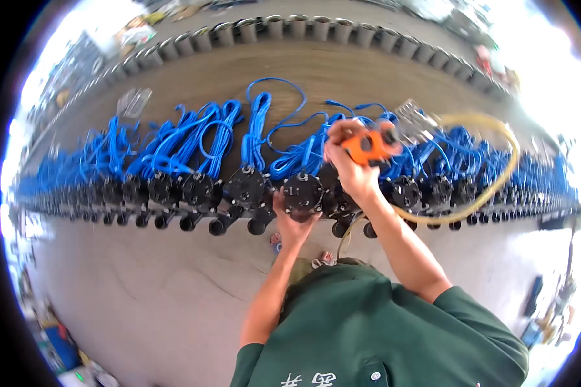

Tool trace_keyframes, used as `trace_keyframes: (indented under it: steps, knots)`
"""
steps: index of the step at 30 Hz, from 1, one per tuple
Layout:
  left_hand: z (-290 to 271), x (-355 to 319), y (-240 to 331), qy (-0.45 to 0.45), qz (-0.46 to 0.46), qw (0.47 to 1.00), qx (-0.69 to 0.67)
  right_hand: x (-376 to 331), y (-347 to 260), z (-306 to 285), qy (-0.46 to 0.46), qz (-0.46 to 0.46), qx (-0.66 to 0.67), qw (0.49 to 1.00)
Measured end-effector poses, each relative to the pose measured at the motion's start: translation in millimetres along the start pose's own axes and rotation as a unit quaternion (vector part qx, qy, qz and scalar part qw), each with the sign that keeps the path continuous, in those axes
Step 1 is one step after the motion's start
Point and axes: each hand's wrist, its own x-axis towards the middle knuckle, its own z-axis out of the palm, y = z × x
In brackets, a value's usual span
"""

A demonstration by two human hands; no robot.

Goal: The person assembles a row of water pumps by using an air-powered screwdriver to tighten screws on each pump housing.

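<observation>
Centrally, the left hand [294, 227] clasps a round black unit [303, 191] at the near edge of the table [174, 84] — fingers partly hidden — and the right hand [350, 161] grips an orange tool [370, 148], itself blurred.

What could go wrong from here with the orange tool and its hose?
The yellowish hose arcs across the row at the right and might snag cables or housings.
The orange tool, in the right hand, could catch nearby blue cables.
The black housing at the left hand might shift if poorly steadied.
</observation>
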Motion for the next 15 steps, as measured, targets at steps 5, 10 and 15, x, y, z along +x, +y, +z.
trace_keyframes:
  steps: [5, 10, 15]
  knots:
    - [-8, 2, -52, -0.083, -0.060, 0.991, -0.091, 1, 24, -4, -0.011, 0.102, -0.048, 0.994]
    - [-1, -3, -52, -0.085, -0.058, 0.989, -0.101, -14, 38, -1, -0.007, 0.070, -0.050, 0.996]
    - [-3, -1, -55, -0.055, -0.042, 0.991, -0.115, -10, 36, 16, -0.042, 0.043, -0.057, 0.997]
